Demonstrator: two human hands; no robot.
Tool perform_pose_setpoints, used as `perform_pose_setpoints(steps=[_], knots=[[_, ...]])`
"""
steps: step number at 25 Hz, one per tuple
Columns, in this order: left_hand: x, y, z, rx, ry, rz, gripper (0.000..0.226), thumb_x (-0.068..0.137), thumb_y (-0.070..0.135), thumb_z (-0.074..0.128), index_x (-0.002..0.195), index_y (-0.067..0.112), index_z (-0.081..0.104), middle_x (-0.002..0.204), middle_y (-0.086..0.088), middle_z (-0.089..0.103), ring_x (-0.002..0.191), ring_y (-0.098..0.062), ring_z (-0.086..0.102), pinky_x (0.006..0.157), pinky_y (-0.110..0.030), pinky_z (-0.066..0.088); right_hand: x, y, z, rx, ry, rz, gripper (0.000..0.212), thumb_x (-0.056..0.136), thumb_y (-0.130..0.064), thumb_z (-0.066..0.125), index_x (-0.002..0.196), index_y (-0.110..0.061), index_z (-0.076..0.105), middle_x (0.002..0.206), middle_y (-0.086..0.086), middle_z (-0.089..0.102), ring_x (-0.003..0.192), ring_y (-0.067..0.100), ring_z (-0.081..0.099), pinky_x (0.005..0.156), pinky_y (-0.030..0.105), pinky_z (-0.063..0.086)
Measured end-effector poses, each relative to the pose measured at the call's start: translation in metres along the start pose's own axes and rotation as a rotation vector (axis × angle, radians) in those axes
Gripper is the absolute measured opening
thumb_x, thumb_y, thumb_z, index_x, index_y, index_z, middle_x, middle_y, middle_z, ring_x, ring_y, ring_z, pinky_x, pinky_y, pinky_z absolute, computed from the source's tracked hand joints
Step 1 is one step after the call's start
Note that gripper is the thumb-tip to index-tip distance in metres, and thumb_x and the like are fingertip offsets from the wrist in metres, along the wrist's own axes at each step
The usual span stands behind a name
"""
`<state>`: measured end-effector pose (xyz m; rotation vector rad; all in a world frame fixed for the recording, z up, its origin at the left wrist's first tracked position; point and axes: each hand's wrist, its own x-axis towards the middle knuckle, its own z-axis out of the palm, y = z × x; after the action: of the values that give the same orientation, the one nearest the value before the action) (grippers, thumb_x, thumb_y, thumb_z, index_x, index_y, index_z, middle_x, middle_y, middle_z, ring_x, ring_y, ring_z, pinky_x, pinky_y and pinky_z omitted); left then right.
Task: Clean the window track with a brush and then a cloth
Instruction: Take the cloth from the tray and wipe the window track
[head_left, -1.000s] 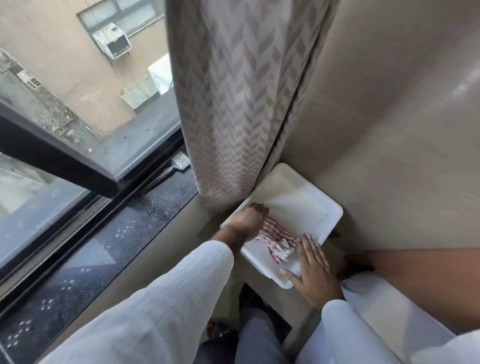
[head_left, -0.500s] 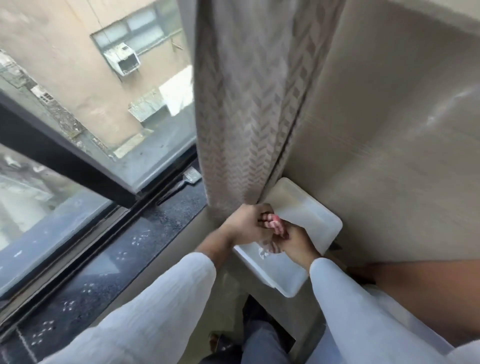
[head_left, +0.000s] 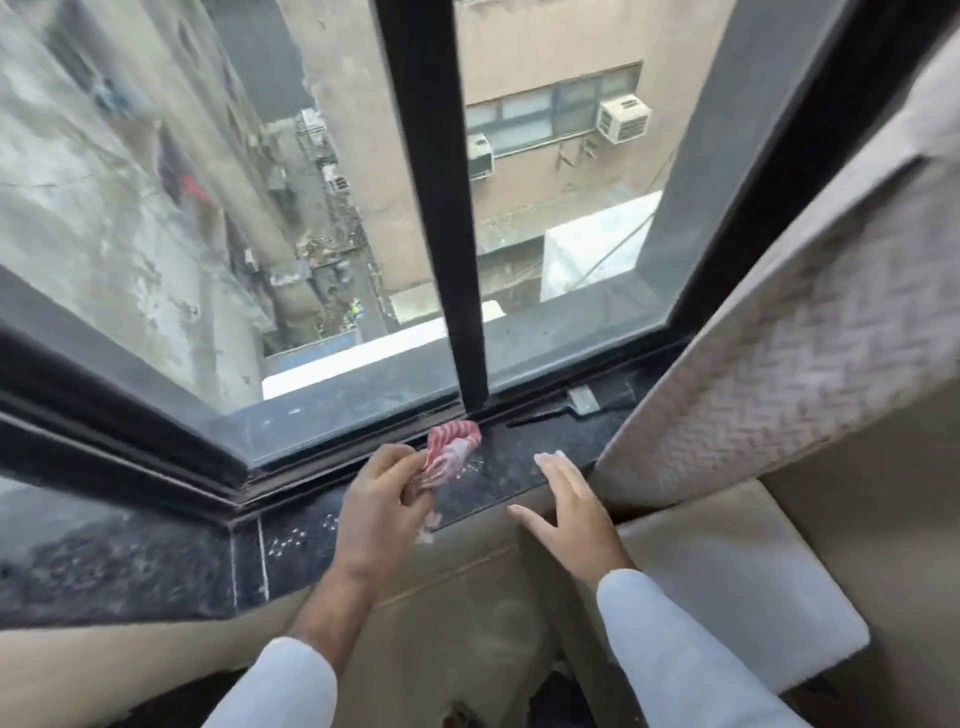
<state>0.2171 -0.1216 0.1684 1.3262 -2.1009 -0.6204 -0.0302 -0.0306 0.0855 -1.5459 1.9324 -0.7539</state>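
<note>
One view only, from the head camera, and it showed both hands over the dark speckled stone sill (head_left: 519, 467). The left hand (head_left: 382, 506) was closed around a red-and-white striped cloth (head_left: 449, 452), gripping it low in a bunch so that a loose fold stood up past the fingertips, just short of the window track (head_left: 363, 462) beyond the knuckles. The right hand (head_left: 563, 506) held nothing; its fingers were spread and flat, apparently resting near the sill's front edge, though the blur made contact hard to confirm.

The cloth looked thin, soft and light, and would likely crumple to any shape. It seemed best taken as a wad with one fold pushed over a fingertip, so that it could be pressed down into the narrow groove. Being limp, it would need finger pressure behind it to scrub.

The track was a run of dark ribbed metal channels, hard and angular, at the foot of the black window frame (head_left: 441, 208). Beyond the right hand's fingertips a flat brush (head_left: 569, 405) with a dark handle and pale head lay along the track, untouched. To that hand's right hung a stiff herringbone-weave curtain (head_left: 779, 364); below its wrist sat a smooth white plastic tub (head_left: 753, 597).
</note>
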Motion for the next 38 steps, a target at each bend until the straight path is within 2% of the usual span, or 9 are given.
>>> perform_pose_setpoints(steps=[3,6,9,14,20,23,27,35,38], knots=[[0.032,-0.029,-0.012,0.260,0.056,0.102,0.052,0.070,0.004,0.085,0.120,0.018,0.076,0.101,-0.007,0.069,0.084,-0.024,0.067,0.072,-0.031,0.057,0.017,0.010,0.028,-0.425,-0.083,-0.181,0.099,0.095,-0.077,0.038,0.163,-0.006,0.027,0.173,0.012,0.025,0.162,0.028,0.018,0.129,0.040,0.011],[0.072,-0.036,0.026,0.423,-0.010,0.248,0.047,0.073,0.005,0.080,0.119,0.015,0.075,0.096,-0.011,0.070,0.077,-0.031,0.066,0.062,-0.038,0.058,0.018,0.020,0.041,-0.598,-0.136,-0.224,0.108,0.095,-0.083,0.031,0.165,-0.002,0.014,0.176,0.017,0.008,0.163,0.032,0.009,0.128,0.048,0.011],[0.086,-0.048,0.067,0.521,-0.098,0.418,0.021,0.086,0.005,0.066,0.105,0.002,0.073,0.105,-0.016,0.070,0.087,-0.035,0.067,0.076,-0.046,0.059,0.018,0.023,0.043,-0.634,-0.132,-0.229,0.112,0.094,-0.085,0.032,0.165,-0.003,0.005,0.177,0.016,0.000,0.164,0.029,0.001,0.130,0.051,0.012],[0.063,-0.071,0.060,0.674,-0.193,0.459,0.043,0.089,0.009,0.051,0.129,0.001,0.063,0.131,-0.013,0.065,0.108,-0.033,0.062,0.088,-0.046,0.056,0.017,0.021,0.044,-0.652,-0.134,-0.216,0.114,0.092,-0.085,0.034,0.165,-0.002,0.005,0.177,0.017,0.002,0.164,0.030,0.002,0.130,0.055,0.017],[0.011,-0.141,-0.024,0.701,-0.077,0.298,0.039,0.083,0.002,0.048,0.115,0.002,0.071,0.125,-0.015,0.070,0.107,-0.036,0.065,0.092,-0.049,0.055,0.017,0.020,0.046,-0.656,-0.138,-0.213,0.117,0.090,-0.085,0.040,0.165,-0.002,0.009,0.177,0.016,0.005,0.163,0.031,0.004,0.129,0.056,0.017],[-0.017,-0.175,-0.064,0.729,-0.040,0.077,0.037,0.075,-0.002,0.054,0.104,0.006,0.077,0.118,-0.014,0.075,0.102,-0.038,0.067,0.092,-0.048,0.057,0.018,0.019,0.045,-0.669,-0.150,-0.209,0.118,0.089,-0.087,0.036,0.165,-0.001,0.008,0.177,0.016,0.004,0.164,0.030,0.002,0.130,0.056,0.015],[0.001,-0.149,-0.050,0.668,-0.026,-0.165,0.027,0.066,-0.007,0.060,0.081,0.007,0.077,0.093,-0.013,0.076,0.082,-0.039,0.065,0.077,-0.045,0.057,0.017,0.019,0.044,-0.654,-0.157,-0.201,0.120,0.087,-0.088,0.039,0.165,-0.002,0.006,0.177,0.015,0.002,0.164,0.030,0.001,0.129,0.057,0.016],[0.077,-0.025,0.059,0.384,-0.197,-0.132,0.036,0.076,-0.013,0.056,0.100,0.002,0.077,0.107,-0.017,0.074,0.099,-0.041,0.060,0.089,-0.047,0.054,0.017,0.018,0.043,-0.644,-0.170,-0.204,0.121,0.088,-0.091,0.033,0.166,-0.004,0.004,0.177,0.014,-0.001,0.164,0.029,-0.003,0.131,0.055,0.014],[0.084,-0.015,0.065,0.344,-0.214,-0.115,0.043,0.082,-0.010,0.055,0.115,0.007,0.076,0.113,-0.014,0.073,0.103,-0.039,0.060,0.090,-0.047,0.054,0.018,0.018,0.042,-0.640,-0.171,-0.211,0.120,0.088,-0.092,0.029,0.166,-0.004,0.003,0.177,0.014,-0.001,0.164,0.028,-0.004,0.131,0.055,0.012]])
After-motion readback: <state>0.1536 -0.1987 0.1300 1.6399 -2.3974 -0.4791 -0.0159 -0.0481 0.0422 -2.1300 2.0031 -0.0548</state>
